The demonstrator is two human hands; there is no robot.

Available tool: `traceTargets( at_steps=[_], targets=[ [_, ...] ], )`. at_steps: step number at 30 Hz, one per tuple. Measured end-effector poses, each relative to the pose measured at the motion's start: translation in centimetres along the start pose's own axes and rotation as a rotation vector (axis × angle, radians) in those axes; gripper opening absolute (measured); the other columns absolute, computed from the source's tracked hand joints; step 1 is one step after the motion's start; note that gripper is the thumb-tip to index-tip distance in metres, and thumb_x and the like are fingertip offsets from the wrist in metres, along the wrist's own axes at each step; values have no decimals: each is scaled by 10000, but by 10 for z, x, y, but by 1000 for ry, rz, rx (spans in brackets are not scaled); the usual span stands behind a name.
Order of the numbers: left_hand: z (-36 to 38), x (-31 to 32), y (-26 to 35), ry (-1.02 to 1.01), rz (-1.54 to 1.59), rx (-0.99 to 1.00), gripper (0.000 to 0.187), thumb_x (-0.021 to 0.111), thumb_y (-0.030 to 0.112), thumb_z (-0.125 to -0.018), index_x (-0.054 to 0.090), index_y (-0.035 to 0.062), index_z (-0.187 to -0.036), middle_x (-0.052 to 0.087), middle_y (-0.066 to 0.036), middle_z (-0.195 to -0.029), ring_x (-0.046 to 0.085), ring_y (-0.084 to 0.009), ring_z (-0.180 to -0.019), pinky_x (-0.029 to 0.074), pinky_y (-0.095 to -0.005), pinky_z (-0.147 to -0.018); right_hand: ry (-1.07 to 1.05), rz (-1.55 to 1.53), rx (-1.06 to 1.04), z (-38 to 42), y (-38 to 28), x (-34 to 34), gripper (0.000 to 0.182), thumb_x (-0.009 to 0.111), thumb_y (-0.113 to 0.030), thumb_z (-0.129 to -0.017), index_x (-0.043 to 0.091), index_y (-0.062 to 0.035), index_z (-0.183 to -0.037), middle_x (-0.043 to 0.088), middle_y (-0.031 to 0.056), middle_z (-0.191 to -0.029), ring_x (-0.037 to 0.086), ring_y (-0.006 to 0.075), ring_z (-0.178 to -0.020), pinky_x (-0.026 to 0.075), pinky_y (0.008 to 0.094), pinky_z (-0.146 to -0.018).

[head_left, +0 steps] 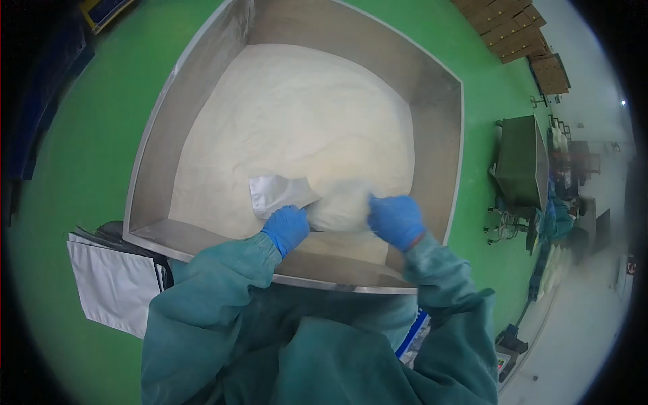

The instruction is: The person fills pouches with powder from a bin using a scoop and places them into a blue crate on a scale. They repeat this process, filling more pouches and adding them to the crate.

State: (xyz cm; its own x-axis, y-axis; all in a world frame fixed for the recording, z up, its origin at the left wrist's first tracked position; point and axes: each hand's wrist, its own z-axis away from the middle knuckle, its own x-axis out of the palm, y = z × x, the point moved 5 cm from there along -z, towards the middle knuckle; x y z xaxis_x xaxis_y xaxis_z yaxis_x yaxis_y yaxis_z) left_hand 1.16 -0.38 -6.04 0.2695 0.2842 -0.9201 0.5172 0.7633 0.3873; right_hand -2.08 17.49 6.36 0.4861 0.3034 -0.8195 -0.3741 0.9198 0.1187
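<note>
A large metal bin (439, 135) holds a wide bed of off-white powder (304, 101). Over its near part, my left hand (286, 228), in a blue glove, is closed on a silvery pouch (278, 192), whose top sticks up to the left of the fingers. My right hand (397, 221), also gloved in blue, is closed to the right of it, near the bin's right side. Between the two hands is a blurred, pale, powder-coloured shape (341, 206); whether it is a bag or loose powder is unclear. What the right fingers hold is smeared by motion.
Flat silvery bags (115, 283) lie outside the bin at the left. A second metal bin on wheels (520, 162) stands at the right, with people in green beyond. Cardboard boxes (503, 27) are stacked at the upper right. Blue equipment (57, 94) stands at the left.
</note>
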Motion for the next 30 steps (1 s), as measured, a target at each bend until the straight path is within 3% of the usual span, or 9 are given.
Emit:
traceTargets(
  at_steps=[4, 6, 11, 15, 16, 17, 20, 25, 30],
  targets=[
    [-3, 6, -5, -5, -27, 17, 109, 527, 104, -789, 570, 18, -840, 566, -130, -748, 615, -256, -669, 499, -387, -518, 305, 288, -84, -19, -26, -3, 547, 531, -68, -753, 494, -188, -1285, 510, 10, -614, 541, 194, -558, 441, 438, -742],
    [-2, 12, -11, -18, 0, -16, 126, 519, 108, -801, 577, 13, -861, 572, -136, -774, 616, -259, -688, 495, -410, -514, 639, 304, -30, -7, -5, -37, 650, 515, -22, -745, 444, -284, -1336, 473, -2, -653, 520, 162, -639, 368, 497, -834],
    [-9, 13, -11, -1, -255, 59, 142, 546, 80, -788, 566, 1, -905, 558, -104, -754, 613, -209, -674, 490, -342, -494, 666, 388, 363, -48, 99, 32, 678, 510, -11, -755, 439, -367, -1327, 477, 0, -717, 507, 173, -725, 295, 541, -916],
    [-9, 15, -12, 16, -317, 71, 259, 559, 66, -730, 568, -36, -969, 574, -110, -777, 602, -212, -699, 496, -318, -560, 261, -113, 371, -123, 121, 242, 521, 456, -155, -855, 422, -357, -1334, 642, 62, -931, 578, 258, -929, 257, 608, -958],
    [-11, 7, -13, 56, -266, 36, 236, 560, 67, -724, 565, -28, -939, 572, -106, -771, 603, -216, -703, 498, -321, -558, -128, -246, 420, -134, 88, 280, 433, 413, -255, -887, 450, -339, -1310, 650, 87, -1037, 565, 301, -1063, 229, 631, -976],
    [-9, 0, -12, 88, -213, 1, 212, 561, 68, -717, 562, -21, -910, 570, -101, -766, 604, -221, -707, 499, -325, -556, -216, -225, 320, -131, 39, 292, 407, 419, -293, -872, 497, -325, -1270, 644, 88, -1072, 580, 295, -1063, 234, 629, -968],
    [-17, -16, -14, 74, -243, 38, 187, 563, 65, -740, 566, -25, -904, 565, -91, -733, 606, -196, -657, 489, -305, -540, -218, -357, 154, -126, -23, 283, 396, 425, -260, -860, 536, -311, -1237, 634, 102, -1107, 585, 271, -1065, 241, 630, -953],
    [-16, -20, -16, 72, -147, 40, 130, 568, 71, -723, 553, 3, -833, 568, -107, -706, 612, -222, -640, 493, -329, -520, -450, -847, -46, -90, -11, 283, 365, 501, -192, -842, 577, -147, -1195, 606, 135, -1161, 544, 319, -1107, 389, 429, -936],
    [-14, -27, -11, -15, -153, 90, 40, 566, 71, -712, 556, 36, -731, 573, -120, -637, 621, -247, -593, 490, -356, -467, -298, -1148, -324, -15, 17, 155, 365, 549, -142, -823, 573, -69, -1180, 606, 212, -1102, 555, 352, -1069, 436, 369, -898]
  ],
)
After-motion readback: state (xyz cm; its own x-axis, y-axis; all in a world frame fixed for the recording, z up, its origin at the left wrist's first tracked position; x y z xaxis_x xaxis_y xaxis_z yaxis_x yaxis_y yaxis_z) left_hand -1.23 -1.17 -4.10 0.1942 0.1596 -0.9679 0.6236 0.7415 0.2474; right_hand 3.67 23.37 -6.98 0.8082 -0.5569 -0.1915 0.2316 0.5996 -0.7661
